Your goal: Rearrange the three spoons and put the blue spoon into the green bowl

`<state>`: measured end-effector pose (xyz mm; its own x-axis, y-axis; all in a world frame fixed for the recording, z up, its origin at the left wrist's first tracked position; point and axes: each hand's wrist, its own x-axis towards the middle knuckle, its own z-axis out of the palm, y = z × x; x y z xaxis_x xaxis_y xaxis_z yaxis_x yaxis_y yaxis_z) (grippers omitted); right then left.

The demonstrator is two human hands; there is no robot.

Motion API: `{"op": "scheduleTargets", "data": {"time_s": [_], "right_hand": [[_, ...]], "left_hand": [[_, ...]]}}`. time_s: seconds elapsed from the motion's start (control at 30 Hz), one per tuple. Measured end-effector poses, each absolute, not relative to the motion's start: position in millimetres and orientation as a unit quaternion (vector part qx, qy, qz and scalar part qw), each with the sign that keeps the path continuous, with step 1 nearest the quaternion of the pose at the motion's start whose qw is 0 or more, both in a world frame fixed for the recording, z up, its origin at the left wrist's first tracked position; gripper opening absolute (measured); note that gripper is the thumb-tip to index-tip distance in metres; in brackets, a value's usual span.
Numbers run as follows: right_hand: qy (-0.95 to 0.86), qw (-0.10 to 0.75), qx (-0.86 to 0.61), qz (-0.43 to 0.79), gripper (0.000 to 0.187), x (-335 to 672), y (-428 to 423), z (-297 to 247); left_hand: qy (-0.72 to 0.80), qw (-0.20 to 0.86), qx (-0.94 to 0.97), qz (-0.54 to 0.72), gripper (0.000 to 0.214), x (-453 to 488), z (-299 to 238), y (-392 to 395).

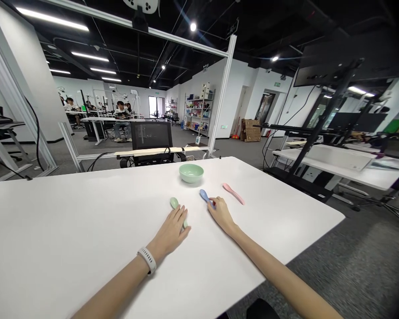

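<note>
A light green spoon (174, 202) lies on the white table with its bowl pointing away from me. My left hand (170, 228) rests across its handle, fingers stretched out and covering the middle part; the handle's end shows by my thumb. To the right, a blue spoon (204, 195) is in the curled fingers of my right hand (221, 214), which grips its handle at table level. A small red patch shows by these fingers, too small to name. Right of that hand lies a pink spoon (233, 193), untouched. Behind the spoons stands a green bowl (191, 173).
The white table (69, 221) has its far edge just behind the bowl and its right corner past the pink spoon. A metal frame (221, 97) and a black mesh chair (152, 135) stand beyond it. Other people sit at desks far back.
</note>
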<state>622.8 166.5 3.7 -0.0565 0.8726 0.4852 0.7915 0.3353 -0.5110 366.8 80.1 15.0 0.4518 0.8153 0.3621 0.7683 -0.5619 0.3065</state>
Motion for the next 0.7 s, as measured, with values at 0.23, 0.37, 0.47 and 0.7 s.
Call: {"op": "scheduleTargets", "data": {"time_s": [0.23, 0.37, 0.47, 0.7], "right_hand": [[-0.719, 0.408, -0.560, 0.050, 0.038, 623, 167, 2], [-0.715, 0.403, -0.569, 0.056, 0.033, 622, 165, 5], [-0.712, 0.397, -0.576, 0.060, 0.032, 621, 163, 8], [-0.708, 0.385, -0.588, 0.067, 0.036, 620, 161, 10]], "left_hand": [[0.489, 0.053, 0.841, 0.224, 0.061, 370, 15, 80], [0.498, 0.059, 0.839, 0.211, 0.061, 372, 19, 78], [0.500, 0.060, 0.839, 0.205, 0.060, 372, 22, 76], [0.498, 0.054, 0.842, 0.201, 0.061, 373, 26, 75]]}}
